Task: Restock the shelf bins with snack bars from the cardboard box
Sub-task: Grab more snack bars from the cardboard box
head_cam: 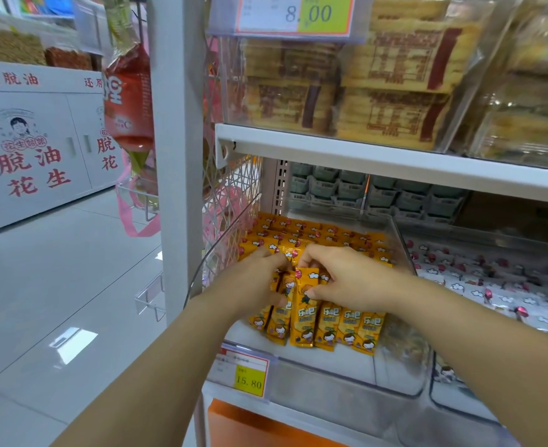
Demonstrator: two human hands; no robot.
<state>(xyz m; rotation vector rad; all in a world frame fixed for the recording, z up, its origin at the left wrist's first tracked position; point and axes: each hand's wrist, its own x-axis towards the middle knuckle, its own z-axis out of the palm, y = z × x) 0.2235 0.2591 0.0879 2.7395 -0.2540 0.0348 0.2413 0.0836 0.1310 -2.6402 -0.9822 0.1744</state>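
Under a white shelf board [379, 159], a clear bin [330, 377] is filled with yellow snack bars [350, 324]. The upright bars at the bin's front are pinched at their tops by the left grip [259, 279] and the right grip [342, 279], both with fingers curled.

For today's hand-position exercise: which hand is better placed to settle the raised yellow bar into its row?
Probably the right hand: its fingers pinch the top of the raised bar, while the left hand grips neighbouring bars.
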